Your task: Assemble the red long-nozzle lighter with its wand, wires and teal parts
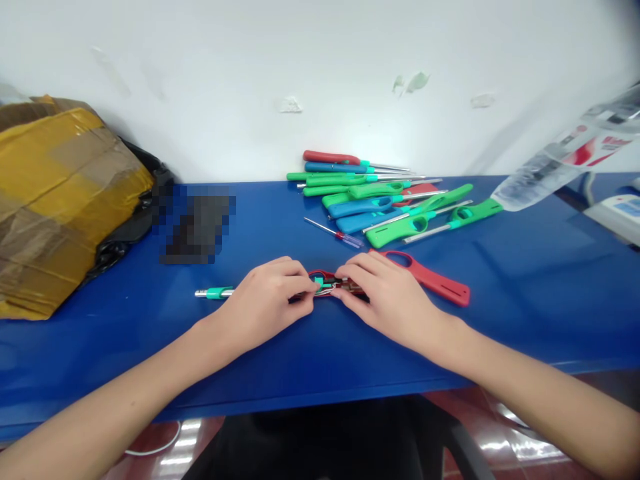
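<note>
An opened red utility lighter (327, 275) lies on the blue table, its inner parts and thin wires exposed. Its metal tube (201, 293) with a green collar sticks out to the left, past my left hand (270, 297). The fingers of that hand are closed on the lighter by its green trigger (319, 283). My right hand (387, 293) pinches the lighter's handle end, close to the wires; the fingers hide part of it. Just beyond my right hand rests a separate red handle half (440, 279), with a loop at its upper end.
Behind my hands lies a pile of green, blue and red lighters (375, 200), with a small screwdriver (335, 233) before it. A taped carton (65, 200) stands left, near a blurred dark item (200, 227). A plastic bottle (555, 160) is at right.
</note>
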### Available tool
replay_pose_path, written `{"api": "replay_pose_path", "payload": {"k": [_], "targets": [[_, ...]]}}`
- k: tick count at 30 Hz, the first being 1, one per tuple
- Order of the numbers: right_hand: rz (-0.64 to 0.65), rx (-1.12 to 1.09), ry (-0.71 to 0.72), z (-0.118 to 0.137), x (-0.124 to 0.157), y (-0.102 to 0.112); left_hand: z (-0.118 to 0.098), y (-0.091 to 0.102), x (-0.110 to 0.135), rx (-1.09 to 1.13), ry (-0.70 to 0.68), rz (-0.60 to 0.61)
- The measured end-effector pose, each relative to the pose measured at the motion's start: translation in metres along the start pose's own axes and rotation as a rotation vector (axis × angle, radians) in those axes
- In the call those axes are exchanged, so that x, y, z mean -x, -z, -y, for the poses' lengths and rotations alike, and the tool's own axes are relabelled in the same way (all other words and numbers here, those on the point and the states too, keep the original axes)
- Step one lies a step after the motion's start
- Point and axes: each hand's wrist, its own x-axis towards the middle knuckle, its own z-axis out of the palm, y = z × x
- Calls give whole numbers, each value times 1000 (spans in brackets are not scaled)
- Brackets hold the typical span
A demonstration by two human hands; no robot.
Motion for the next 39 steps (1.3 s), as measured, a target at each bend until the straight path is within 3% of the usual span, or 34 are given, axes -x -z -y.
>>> {"api": "replay_pose_path", "payload": {"k": [8, 16, 22, 29, 39], "targets": [[-18, -3, -7, -2, 2, -3, 5, -8, 2, -25, -102, -71], [-51, 0, 19, -3, 3, -5, 10, -10, 4, -6, -117, -83], [-37, -8, -6, -2, 3, -4, 12, -12, 4, -96, -253, -109], [-34, -4, -22, -2, 3, -3, 13, -15, 2, -10, -175, -124], [26, -46, -10, -5, 3, 3, 14, -9, 0, 109, -114, -35]]}}
